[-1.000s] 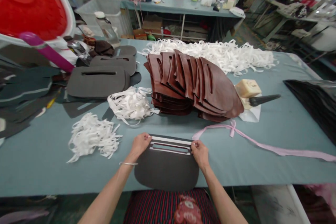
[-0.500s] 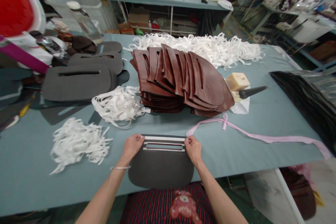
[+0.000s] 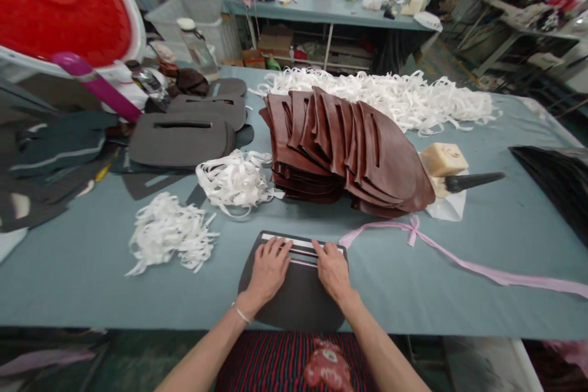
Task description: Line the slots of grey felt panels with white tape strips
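A dark grey rounded panel (image 3: pixel 298 300) with a slot near its far edge lies on the table in front of me. White strips run along the slot and along the panel's far edge. My left hand (image 3: pixel 270 266) lies on the panel's left part, fingers stretched over the far white strip (image 3: pixel 299 242). On the right side my right hand (image 3: pixel 334 269) rests on the panel, its index finger extended onto the same strip. Neither hand grips anything. Parts of the strips and slot are hidden under the fingers.
Slotted brown leather pieces (image 3: pixel 316 153) are stacked beyond the panel. White tape heaps (image 3: pixel 169 233) lie left, with a long white pile (image 3: pixel 390 98) behind. Grey panels (image 3: pixel 179 141) sit at left. A yellowish block (image 3: pixel 443 159), dark-handled tool (image 3: pixel 475 182) and pink ribbon (image 3: pixel 478 266) lie right.
Both hands have gone from pinching the far strip's ends to lying with fingers extended on it, closer together. The panel is slightly tilted now, and the camera view has shifted left.
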Demonstrator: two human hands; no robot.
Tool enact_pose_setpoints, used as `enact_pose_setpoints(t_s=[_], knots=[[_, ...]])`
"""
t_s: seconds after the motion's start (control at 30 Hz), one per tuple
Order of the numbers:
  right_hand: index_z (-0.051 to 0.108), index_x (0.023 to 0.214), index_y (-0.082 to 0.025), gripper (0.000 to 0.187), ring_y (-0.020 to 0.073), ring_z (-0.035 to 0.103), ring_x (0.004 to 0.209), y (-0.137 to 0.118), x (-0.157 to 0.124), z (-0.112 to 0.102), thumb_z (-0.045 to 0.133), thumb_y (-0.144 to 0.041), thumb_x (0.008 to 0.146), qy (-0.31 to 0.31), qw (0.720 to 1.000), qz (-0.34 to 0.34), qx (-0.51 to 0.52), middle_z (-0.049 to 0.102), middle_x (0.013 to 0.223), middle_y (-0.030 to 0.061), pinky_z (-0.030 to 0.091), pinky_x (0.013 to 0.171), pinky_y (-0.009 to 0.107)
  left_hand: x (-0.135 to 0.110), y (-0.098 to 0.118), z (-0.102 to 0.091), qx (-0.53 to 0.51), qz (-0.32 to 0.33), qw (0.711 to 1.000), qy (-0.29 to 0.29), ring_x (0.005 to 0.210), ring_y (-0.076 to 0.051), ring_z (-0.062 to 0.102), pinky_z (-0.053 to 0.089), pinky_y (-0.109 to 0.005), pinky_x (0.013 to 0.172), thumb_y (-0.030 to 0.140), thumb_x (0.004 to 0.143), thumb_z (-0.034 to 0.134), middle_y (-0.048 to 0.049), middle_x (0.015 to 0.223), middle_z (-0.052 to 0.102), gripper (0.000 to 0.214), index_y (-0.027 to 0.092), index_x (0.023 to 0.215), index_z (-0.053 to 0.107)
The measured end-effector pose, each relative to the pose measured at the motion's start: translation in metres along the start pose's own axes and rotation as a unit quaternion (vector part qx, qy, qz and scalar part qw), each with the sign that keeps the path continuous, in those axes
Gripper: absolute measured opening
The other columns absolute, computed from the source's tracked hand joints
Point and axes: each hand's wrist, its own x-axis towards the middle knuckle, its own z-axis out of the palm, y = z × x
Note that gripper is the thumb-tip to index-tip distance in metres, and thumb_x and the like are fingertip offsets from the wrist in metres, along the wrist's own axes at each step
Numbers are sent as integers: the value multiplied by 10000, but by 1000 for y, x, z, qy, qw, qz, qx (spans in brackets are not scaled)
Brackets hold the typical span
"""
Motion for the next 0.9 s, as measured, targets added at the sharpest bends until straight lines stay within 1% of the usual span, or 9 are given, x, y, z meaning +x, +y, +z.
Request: enact_pose_setpoints(t_s=[0.07, 0.13, 0.27, 0.37, 0.47, 0.6, 0.67, 0.73, 0.9], knots=[[548, 1258, -271, 412, 225, 518, 956, -13, 3, 2, 463, -150, 874, -3, 999, -37, -17, 596, 987, 90, 373, 813, 327, -5, -3, 3, 18, 57, 998, -17, 1316, -262, 380, 279, -478, 1090, 204, 915, 413, -53, 1369, 506, 435, 309, 1334, 460], [601, 1180, -228, 333, 247, 496, 963, -19, 8, 2, 446, -166, 892, 2, 998, -51, -36, 581, 970, 111, 367, 823, 365, -7, -11, 6, 13, 85, 996, -22, 1348, -253, 340, 236, -504, 1121, 170, 924, 370, -47, 1409, 469, 475, 301, 1379, 406], [637, 966, -174, 191, 268, 467, 1026, -25, 24, -1, 472, -250, 908, 19, 996, -66, -65, 555, 1076, 139, 367, 828, 383, -5, -27, 10, -41, 68, 997, 13, 1318, -226, 379, 263, -492, 1131, 121, 915, 336, -78, 1387, 468, 455, 231, 1343, 446], [602, 981, -136, 221, 265, 509, 934, -34, 40, 3, 466, -301, 924, 23, 994, -73, -74, 588, 991, 153, 378, 764, 374, -3, -32, 9, -54, 39, 996, 51, 1209, -218, 469, 388, -447, 1058, 60, 881, 319, -107, 1267, 522, 444, 204, 1248, 524], [600, 937, -132, 220, 247, 536, 859, -53, 55, 15, 451, -294, 938, 15, 993, -94, -69, 613, 862, 127, 367, 751, 361, 2, -35, 7, -68, 21, 995, 74, 1084, -201, 524, 466, -391, 970, 43, 861, 343, -96, 1137, 552, 397, 204, 1148, 565], [615, 970, -193, 178, 205, 529, 954, -84, 71, 33, 452, -149, 916, 3, 987, -156, -42, 614, 982, 83, 355, 776, 301, 14, -43, 7, -66, 2, 994, 89, 1029, -184, 534, 496, -364, 900, 17, 835, 352, -96, 1149, 509, 434, 189, 1211, 485], [610, 1032, -229, 273, 190, 513, 984, -94, 75, 39, 431, -76, 894, 1, 981, -189, -33, 599, 1025, 59, 353, 783, 283, 23, -49, 7, -52, 0, 995, 87, 1062, -187, 517, 485, -366, 910, 6, 816, 366, -111, 1217, 464, 490, 180, 1270, 429], [592, 1084, -242, 335, 190, 496, 995, -99, 75, 43, 418, -41, 880, 4, 976, -217, -32, 585, 1039, 52, 353, 795, 285, 29, -54, 5, -33, 14, 997, 73, 1078, -183, 502, 468, -360, 926, 12, 809, 397, -93, 1243, 452, 483, 201, 1251, 447], [578, 1088, -188, 256, 221, 461, 955, -97, 67, 47, 418, -96, 911, 17, 963, -263, -57, 569, 1008, 84, 364, 802, 339, 29, -56, -3, 27, 52, 998, 38, 993, -194, 493, 453, -354, 878, 99, 861, 462, -50, 1091, 553, 252, 207, 1070, 552]])
